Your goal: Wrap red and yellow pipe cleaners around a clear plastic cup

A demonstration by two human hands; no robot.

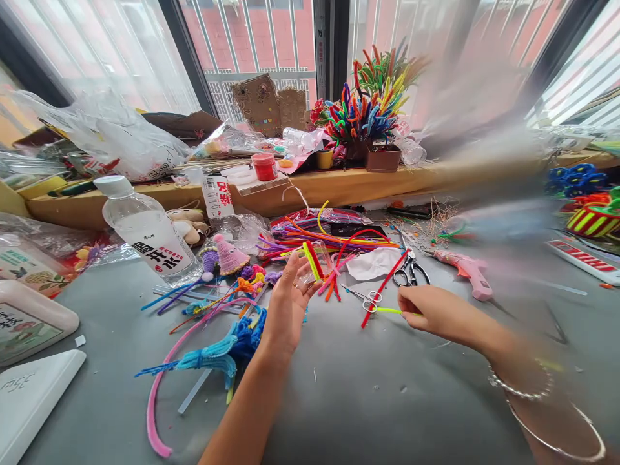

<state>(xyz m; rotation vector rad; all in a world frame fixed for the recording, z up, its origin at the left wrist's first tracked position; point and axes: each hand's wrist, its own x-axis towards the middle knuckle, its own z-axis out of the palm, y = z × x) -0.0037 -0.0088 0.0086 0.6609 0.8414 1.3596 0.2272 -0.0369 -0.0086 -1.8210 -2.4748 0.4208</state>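
Note:
My left hand (289,309) is raised over the grey table (368,400), palm up, with short yellow and red pipe cleaner pieces (312,259) pinched at its fingertips. My right hand (429,312) rests low on the table and pinches a thin yellow-green pipe cleaner (387,310) that points left. A red pipe cleaner (382,287) lies just beside it. A heap of coloured pipe cleaners (329,236) lies beyond both hands. A blue fuzzy bundle (227,352) and a long pink pipe cleaner (159,387) lie left of my left forearm.
Black scissors (411,271), small silver scissors (371,298) and a pink glue gun (467,270) lie behind my right hand. A tipped water bottle (150,232) and white containers (29,323) stand at left. A pipe cleaner bouquet (372,103) stands on the wooden ledge (339,184).

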